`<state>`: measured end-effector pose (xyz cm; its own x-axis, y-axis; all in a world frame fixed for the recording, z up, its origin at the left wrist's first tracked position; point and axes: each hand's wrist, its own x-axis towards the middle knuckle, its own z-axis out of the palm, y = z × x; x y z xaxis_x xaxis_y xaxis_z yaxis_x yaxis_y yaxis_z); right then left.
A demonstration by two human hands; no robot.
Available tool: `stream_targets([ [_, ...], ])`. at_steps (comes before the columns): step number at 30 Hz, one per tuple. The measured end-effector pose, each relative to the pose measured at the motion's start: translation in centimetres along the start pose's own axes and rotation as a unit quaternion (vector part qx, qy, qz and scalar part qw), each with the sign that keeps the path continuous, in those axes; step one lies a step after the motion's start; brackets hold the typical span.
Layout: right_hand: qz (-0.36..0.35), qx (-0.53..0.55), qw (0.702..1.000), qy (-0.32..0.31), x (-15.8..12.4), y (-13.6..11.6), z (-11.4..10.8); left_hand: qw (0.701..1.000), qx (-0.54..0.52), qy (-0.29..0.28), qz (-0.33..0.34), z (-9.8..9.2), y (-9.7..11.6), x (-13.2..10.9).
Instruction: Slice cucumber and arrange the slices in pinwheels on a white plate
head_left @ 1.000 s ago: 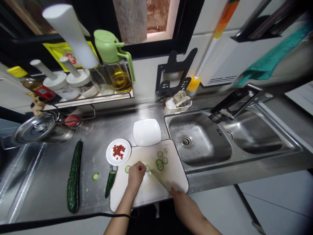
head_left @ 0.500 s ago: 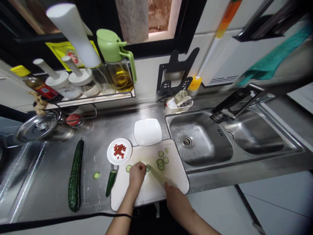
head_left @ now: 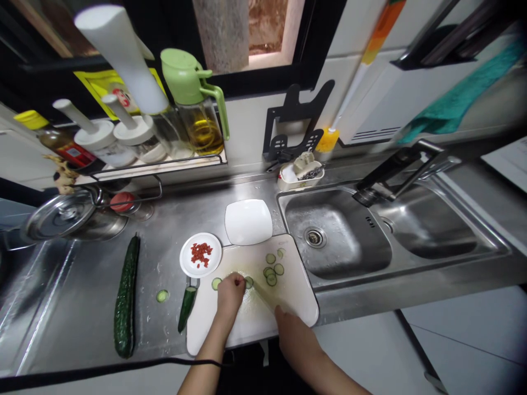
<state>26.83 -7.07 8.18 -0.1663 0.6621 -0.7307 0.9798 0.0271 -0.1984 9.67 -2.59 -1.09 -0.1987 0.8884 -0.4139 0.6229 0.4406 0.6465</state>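
The left hand (head_left: 231,293) reaches forward from its wrist, its fingers curled together just beside a pale green, dark-rimmed cucumber slice (head_left: 249,282); whether it pinches anything cannot be told. The right hand (head_left: 297,337), lower, closes around a blurred, thin-bladed knife (head_left: 264,296) angled toward that slice on the white, rounded rectangular cutting board (head_left: 247,332). A short dark-green cucumber piece (head_left: 188,309) lies at the board's left edge, below a round white plate (head_left: 184,267) of small red berries (head_left: 201,254). The red label (head_left: 82,156) on a yellow-capped bottle (head_left: 53,136) is illegible.
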Motion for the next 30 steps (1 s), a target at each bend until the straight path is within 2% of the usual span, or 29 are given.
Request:
stream_targets([
  [4, -0.001, 0.001, 1.000, -0.012, 0.4, -0.1, 0.2, 1.000, -0.003, 0.001, 0.001, 0.0, 0.0, 0.0],
  [10, -0.037, -0.002, 0.999, 0.021, 0.7, 0.5, 1.3, 1.000, 0.002, -0.001, -0.004, -0.1, 0.1, 0.0],
  [20, 0.005, 0.058, 0.998, -0.035, -1.3, 2.8, 0.9, 1.000, -0.023, 0.003, -0.006, 0.0, 0.0, -0.6],
  [26, 0.011, 0.071, 0.997, -0.030, -1.0, 3.8, 2.0, 0.997, -0.020, 0.071, -0.020, -1.9, -2.1, -1.7],
  [30, 0.013, 0.069, 0.997, -0.034, -0.8, 3.9, 2.2, 0.990, -0.022, 0.125, -0.062, -3.5, -4.1, -2.2],
])
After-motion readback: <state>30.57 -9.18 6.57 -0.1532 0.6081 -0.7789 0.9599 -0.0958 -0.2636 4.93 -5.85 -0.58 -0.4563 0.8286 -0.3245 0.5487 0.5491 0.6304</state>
